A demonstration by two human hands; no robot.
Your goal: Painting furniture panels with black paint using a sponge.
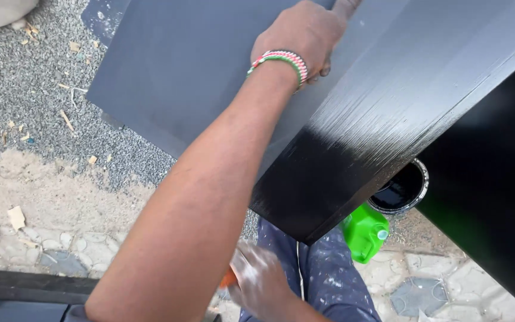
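Note:
My left hand [299, 33], with a beaded band at the wrist, grips the top of a long board [388, 119] that is glossy wet black at its near end and duller grey-black farther up. A flat matte grey panel [174, 65] lies behind the hand. My right hand [261, 281], dusted with pale paint, hangs low by my paint-speckled trousers [329, 274]. Its fingers are closed on a small orange-handled thing [229, 278], most of which is hidden.
An open tin of black paint [402, 189] and a green plastic jug [365, 231] stand on the ground under the board. A large black panel [490, 197] fills the right. Gravel, sand and wood chips [31, 131] lie left; a dark plank [25, 286] at bottom left.

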